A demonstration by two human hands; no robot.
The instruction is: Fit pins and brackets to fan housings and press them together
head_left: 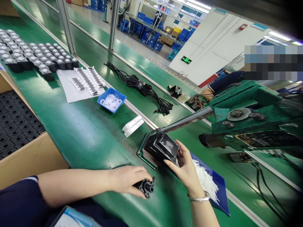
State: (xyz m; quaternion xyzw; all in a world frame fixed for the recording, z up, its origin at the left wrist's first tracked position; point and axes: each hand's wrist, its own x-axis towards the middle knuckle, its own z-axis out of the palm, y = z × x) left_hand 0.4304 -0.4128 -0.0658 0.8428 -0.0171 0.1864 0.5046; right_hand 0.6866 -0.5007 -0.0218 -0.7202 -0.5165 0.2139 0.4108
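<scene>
My left hand (126,179) is closed around a black plastic part with a round spout (148,188), low over the green bench. With thumb and fingers, my right hand (186,170) grips the near right end of a black block (165,145). This block sits on the green-edged base (142,154) of a bench press, beside its metal column (187,120). Whether the block is fixed to the base, I cannot tell. The palm side of my left hand is hidden, as are some right fingertips. A blue tray (222,189) of thin white strips lies beyond my right wrist.
The green press head (255,116) overhangs the right side. A blue bin (112,108) of white rings, white cartons (133,125), bundled black cables (139,85) and rows of black-and-white parts (42,56) lie along the bench. A box of black parts (17,123) stands left. Another person's arm (220,84) shows opposite.
</scene>
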